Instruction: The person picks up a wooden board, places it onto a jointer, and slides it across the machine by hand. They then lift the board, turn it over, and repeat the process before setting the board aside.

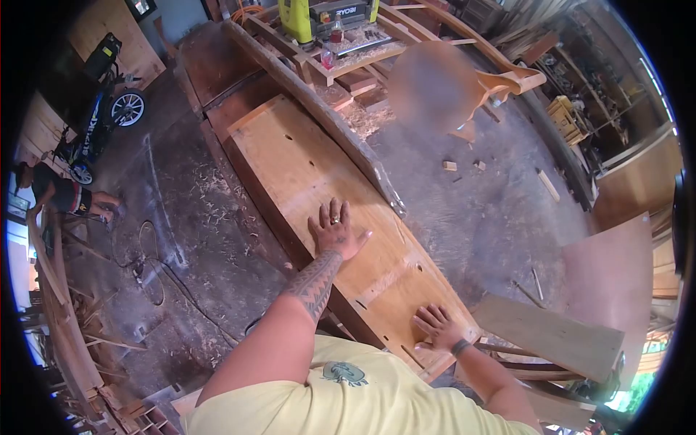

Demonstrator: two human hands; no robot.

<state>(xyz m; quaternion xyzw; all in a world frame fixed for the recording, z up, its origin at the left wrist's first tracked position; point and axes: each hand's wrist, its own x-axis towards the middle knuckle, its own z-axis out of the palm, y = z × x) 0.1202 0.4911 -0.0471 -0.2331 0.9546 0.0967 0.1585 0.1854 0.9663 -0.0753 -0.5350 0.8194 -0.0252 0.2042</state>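
Observation:
A long, varnished wooden panel (319,181) with several small dark slots and holes runs diagonally in front of me. My left hand (337,232) lies flat on its middle, fingers spread, with a ring on one finger. Nearer to my body, my right hand (438,330) rests palm down by the panel's lower right edge, its fingers apart. Neither hand holds anything. A rough-edged timber (326,119) stretches along the far right side of the panel. Under the panel's left side, darker reddish wood (254,192) shows.
A green Ryobi machine (295,22) stands at the back among wood shavings. To the left are a motorcycle (109,109), a crouching person (65,192) and a cord (174,275) on the floor. A loose board (547,333) and a curved sheet (612,283) stand at right.

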